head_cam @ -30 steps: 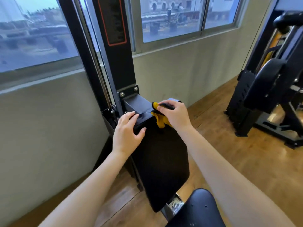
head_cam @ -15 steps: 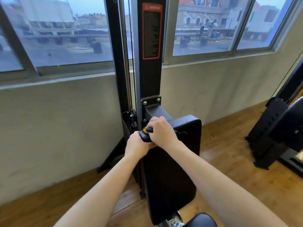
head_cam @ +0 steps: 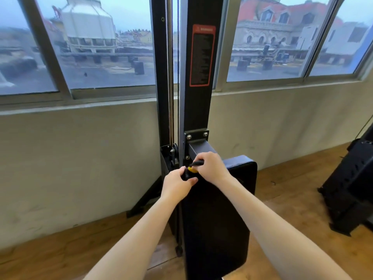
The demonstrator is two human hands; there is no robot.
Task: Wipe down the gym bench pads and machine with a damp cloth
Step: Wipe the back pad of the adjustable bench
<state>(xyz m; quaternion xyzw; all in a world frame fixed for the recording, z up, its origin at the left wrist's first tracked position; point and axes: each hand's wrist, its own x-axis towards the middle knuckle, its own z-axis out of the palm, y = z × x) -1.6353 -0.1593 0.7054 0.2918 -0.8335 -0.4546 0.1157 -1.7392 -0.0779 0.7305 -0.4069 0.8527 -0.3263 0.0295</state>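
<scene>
A black upright pad [head_cam: 218, 215] is bolted to a tall black machine column [head_cam: 198, 98] in front of the window. My right hand [head_cam: 212, 167] grips a yellow and black cloth [head_cam: 192, 167] at the pad's top left corner, beside the metal bracket [head_cam: 199, 147]. My left hand [head_cam: 177, 184] is just below and left of it, with its fingers curled round the dark end of the cloth. Most of the cloth is hidden between the two hands.
A steel cable and pulley [head_cam: 172, 150] run beside the column. Another black machine [head_cam: 351, 190] stands on the wooden floor [head_cam: 282, 199] at the right. A low grey wall [head_cam: 80, 158] sits under the windows.
My view has risen and turned to face the column squarely. The hands came together at the pad's top left corner, and the left hand went from resting on the pad to holding the cloth.
</scene>
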